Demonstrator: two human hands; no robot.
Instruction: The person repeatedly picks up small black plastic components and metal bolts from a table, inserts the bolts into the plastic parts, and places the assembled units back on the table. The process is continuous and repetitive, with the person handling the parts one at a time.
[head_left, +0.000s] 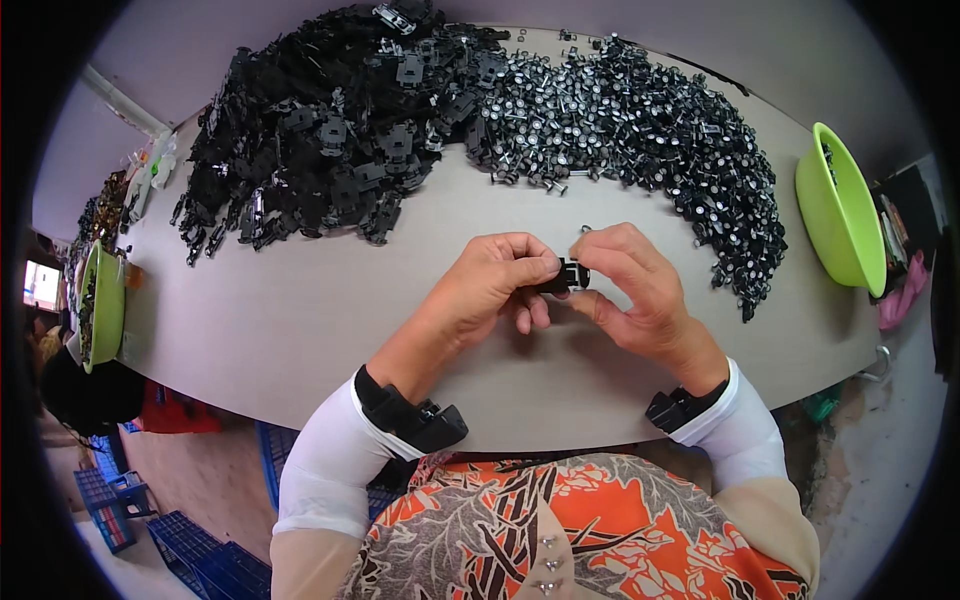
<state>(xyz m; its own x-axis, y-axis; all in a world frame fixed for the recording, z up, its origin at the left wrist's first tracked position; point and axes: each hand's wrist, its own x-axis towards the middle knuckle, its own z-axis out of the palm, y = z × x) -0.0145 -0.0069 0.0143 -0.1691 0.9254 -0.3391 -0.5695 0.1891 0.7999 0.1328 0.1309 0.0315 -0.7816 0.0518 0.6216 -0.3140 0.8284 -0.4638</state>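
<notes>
Over the middle of the table, my left hand [497,277] pinches a small black plastic part [566,277] with clip-like cut-outs, thumb on top and fingers beneath. My right hand [640,290] closes round the part's right end, with the thumb at its near side and the fingertips at its far side. A tiny metal piece [586,229] shows just beyond my right fingertips; whether it is touched cannot be made out. Both wrists wear black straps over white sleeves.
A large heap of black plastic parts [330,140] lies at the far left of the table [300,330]. Beside it spreads a pile of small metal pins with round heads [620,125], curving down the right. Green basins stand at the right [840,215] and left [103,305] edges. Blue crates [195,545] sit below.
</notes>
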